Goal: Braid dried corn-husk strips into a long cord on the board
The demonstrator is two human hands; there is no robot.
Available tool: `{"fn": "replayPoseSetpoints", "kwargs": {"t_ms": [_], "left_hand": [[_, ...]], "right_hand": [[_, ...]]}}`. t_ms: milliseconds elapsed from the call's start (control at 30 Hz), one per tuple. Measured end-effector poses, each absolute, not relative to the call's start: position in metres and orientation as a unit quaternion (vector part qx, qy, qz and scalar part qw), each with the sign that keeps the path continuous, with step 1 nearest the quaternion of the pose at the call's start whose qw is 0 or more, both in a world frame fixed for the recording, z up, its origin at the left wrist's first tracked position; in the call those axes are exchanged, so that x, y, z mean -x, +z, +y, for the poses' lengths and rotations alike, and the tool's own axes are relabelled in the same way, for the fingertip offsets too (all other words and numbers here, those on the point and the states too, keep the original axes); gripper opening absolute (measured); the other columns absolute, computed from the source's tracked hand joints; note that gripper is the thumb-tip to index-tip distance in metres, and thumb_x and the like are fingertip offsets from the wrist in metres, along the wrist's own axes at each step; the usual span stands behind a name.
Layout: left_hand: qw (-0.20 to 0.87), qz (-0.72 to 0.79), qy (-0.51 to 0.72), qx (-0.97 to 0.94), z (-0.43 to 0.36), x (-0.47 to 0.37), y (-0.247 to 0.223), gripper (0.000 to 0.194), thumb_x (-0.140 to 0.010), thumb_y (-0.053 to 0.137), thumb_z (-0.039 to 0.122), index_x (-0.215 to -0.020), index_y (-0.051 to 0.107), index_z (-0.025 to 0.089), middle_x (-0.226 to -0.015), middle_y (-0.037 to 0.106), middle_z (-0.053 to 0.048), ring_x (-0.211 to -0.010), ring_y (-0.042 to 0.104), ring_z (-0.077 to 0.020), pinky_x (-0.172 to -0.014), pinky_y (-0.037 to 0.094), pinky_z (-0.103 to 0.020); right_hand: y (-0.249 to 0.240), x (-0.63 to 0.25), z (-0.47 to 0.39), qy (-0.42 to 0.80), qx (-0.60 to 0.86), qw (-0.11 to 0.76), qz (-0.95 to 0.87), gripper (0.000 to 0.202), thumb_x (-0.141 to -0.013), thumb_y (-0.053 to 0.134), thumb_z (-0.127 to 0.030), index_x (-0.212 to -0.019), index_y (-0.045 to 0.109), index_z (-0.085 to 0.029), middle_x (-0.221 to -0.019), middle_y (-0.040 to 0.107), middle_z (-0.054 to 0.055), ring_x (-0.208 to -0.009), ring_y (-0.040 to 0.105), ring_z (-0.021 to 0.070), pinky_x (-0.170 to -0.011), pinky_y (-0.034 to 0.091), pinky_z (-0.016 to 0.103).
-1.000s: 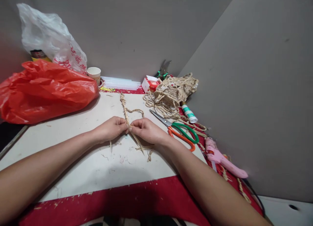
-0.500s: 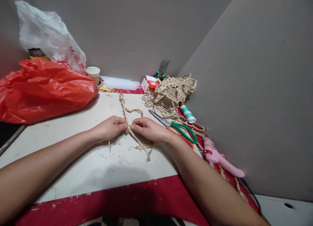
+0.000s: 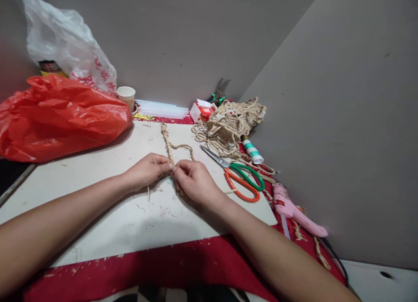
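Note:
A tan braided straw cord (image 3: pixel 166 137) runs away from my hands over the white board, with a thinner braided strand (image 3: pixel 183 146) curving off to its right. My left hand (image 3: pixel 150 170) pinches the near end of the cord between thumb and fingers. Right against it, my right hand (image 3: pixel 192 178) is closed at the same spot, its fingertips on the cord's end. Loose straw strands under the right hand are mostly hidden by it. Just right of that hand lie scissors (image 3: pixel 225 164) with one green and one orange handle, blades slightly apart or shut, I cannot tell.
A bundle of braided cord (image 3: pixel 233 123) sits at the back right beside a small white-and-green bottle (image 3: pixel 253 151). A pink glue gun (image 3: pixel 295 215) lies at the right edge. A red plastic bag (image 3: pixel 65 119), paper cup (image 3: pixel 126 96) and clear sticks (image 3: pixel 163 109) are behind.
My right hand has turned and moved slightly left, closer to my left hand, and now covers the loose strands. More of the scissors' orange handle shows.

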State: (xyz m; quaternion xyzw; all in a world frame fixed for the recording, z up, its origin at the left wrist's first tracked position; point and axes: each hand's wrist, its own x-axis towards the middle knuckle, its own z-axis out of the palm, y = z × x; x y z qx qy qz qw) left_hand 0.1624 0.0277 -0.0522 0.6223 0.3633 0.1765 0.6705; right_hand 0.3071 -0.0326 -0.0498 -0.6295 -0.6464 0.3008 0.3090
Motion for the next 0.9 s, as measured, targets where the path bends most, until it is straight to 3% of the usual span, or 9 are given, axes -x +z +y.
{"fn": "replayPoseSetpoints", "kwargs": {"t_ms": [200, 367, 533, 667, 767, 833, 900], "left_hand": [[0.706, 0.374, 0.178, -0.574, 0.024, -0.166, -0.049, 0.033, -0.080, 0.047, 0.022, -0.050, 0.034, 0.018, -0.043, 0.025, 0.007, -0.035, 0.019, -0.0037, -0.035, 0.011, -0.022], [0.708, 0.377, 0.189, -0.567, 0.022, -0.167, -0.049, 0.035, -0.080, 0.048, 0.022, -0.048, 0.034, 0.018, -0.041, 0.024, 0.007, -0.034, 0.019, -0.0033, -0.035, 0.012, -0.022], [0.710, 0.393, 0.192, -0.552, 0.020, -0.168, -0.048, 0.032, -0.080, 0.048, 0.016, -0.048, 0.041, 0.016, -0.037, 0.027, 0.007, -0.032, 0.019, -0.0024, -0.035, 0.012, -0.021], [0.715, 0.400, 0.195, -0.539, 0.018, -0.168, -0.044, 0.022, -0.083, 0.049, 0.020, -0.063, 0.055, 0.013, -0.034, 0.031, 0.008, -0.030, 0.021, -0.0030, -0.035, 0.011, -0.020], [0.720, 0.391, 0.192, -0.540, 0.019, -0.168, -0.044, 0.022, -0.085, 0.048, 0.022, -0.068, 0.057, 0.012, -0.034, 0.032, 0.008, -0.029, 0.021, -0.0032, -0.035, 0.011, -0.020], [0.718, 0.391, 0.187, -0.545, 0.019, -0.167, -0.045, 0.023, -0.086, 0.047, 0.021, -0.067, 0.056, 0.012, -0.034, 0.032, 0.008, -0.029, 0.021, -0.0030, -0.035, 0.011, -0.021], [0.714, 0.393, 0.181, -0.550, 0.020, -0.166, -0.047, 0.023, -0.086, 0.046, 0.020, -0.067, 0.056, 0.012, -0.034, 0.030, 0.008, -0.029, 0.020, -0.0029, -0.036, 0.011, -0.021]], "right_hand": [[-0.043, -0.300, -0.043, 0.070, 0.686, 0.143, -0.710, 0.028, -0.088, 0.038, -0.028, -0.076, 0.060, -0.017, -0.066, 0.064, 0.009, -0.056, 0.053, 0.0168, -0.055, 0.030, 0.028], [-0.043, -0.293, -0.046, -0.001, 0.676, 0.063, -0.734, 0.031, -0.091, 0.032, -0.026, -0.089, 0.060, -0.014, -0.073, 0.068, 0.013, -0.059, 0.060, 0.0212, -0.054, 0.031, 0.030], [-0.034, -0.288, -0.052, 0.004, 0.643, 0.021, -0.766, 0.031, -0.091, 0.031, -0.024, -0.098, 0.058, -0.011, -0.075, 0.068, 0.013, -0.059, 0.061, 0.0219, -0.053, 0.032, 0.030], [-0.006, -0.300, -0.062, 0.115, 0.545, 0.002, -0.831, 0.027, -0.090, 0.040, -0.029, -0.082, 0.061, -0.013, -0.073, 0.067, 0.008, -0.059, 0.057, 0.0158, -0.055, 0.033, 0.027], [0.018, -0.321, -0.065, 0.193, 0.524, 0.060, -0.827, 0.028, -0.090, 0.043, -0.035, -0.083, 0.063, -0.016, -0.069, 0.064, 0.004, -0.058, 0.054, 0.0113, -0.056, 0.032, 0.023], [0.025, -0.335, -0.065, 0.181, 0.556, 0.102, -0.805, 0.027, -0.089, 0.045, -0.037, -0.086, 0.063, -0.016, -0.069, 0.064, 0.003, -0.059, 0.053, 0.0108, -0.057, 0.032, 0.023], [0.024, -0.345, -0.063, 0.161, 0.573, 0.087, -0.799, 0.023, -0.086, 0.050, -0.036, -0.087, 0.063, -0.017, -0.072, 0.064, 0.003, -0.061, 0.053, 0.0115, -0.058, 0.032, 0.023]]}}
